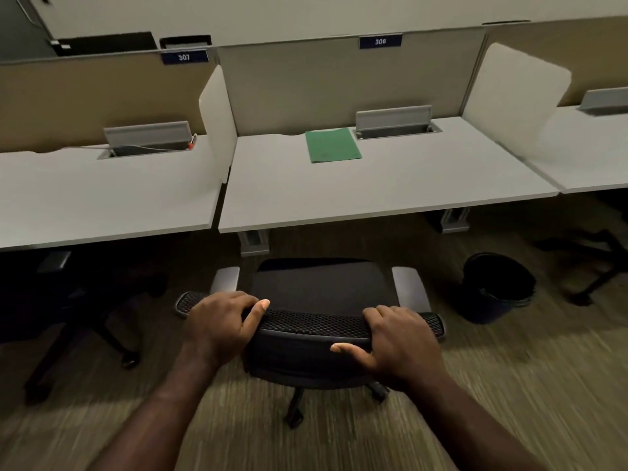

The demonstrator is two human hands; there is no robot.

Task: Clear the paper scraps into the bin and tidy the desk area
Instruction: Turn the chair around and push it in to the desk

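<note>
A black mesh office chair (pixel 316 324) stands in front of the middle desk (pixel 373 185), a little back from its front edge. My left hand (pixel 222 321) grips the top of the backrest on the left. My right hand (pixel 397 338) grips the same top edge on the right. A green folder (pixel 332 145) lies flat near the back of the desk. A black bin (pixel 496 287) stands on the carpet to the right of the chair, under the desk's right corner. No paper scraps show on the desk.
White side panels (pixel 217 120) divide the middle desk from neighbouring desks left (pixel 102 198) and right (pixel 594 154). Each desk has an open grey cable hatch (pixel 396 122). Another dark chair (pixel 85 311) sits under the left desk, and chair legs (pixel 598 266) show at the right.
</note>
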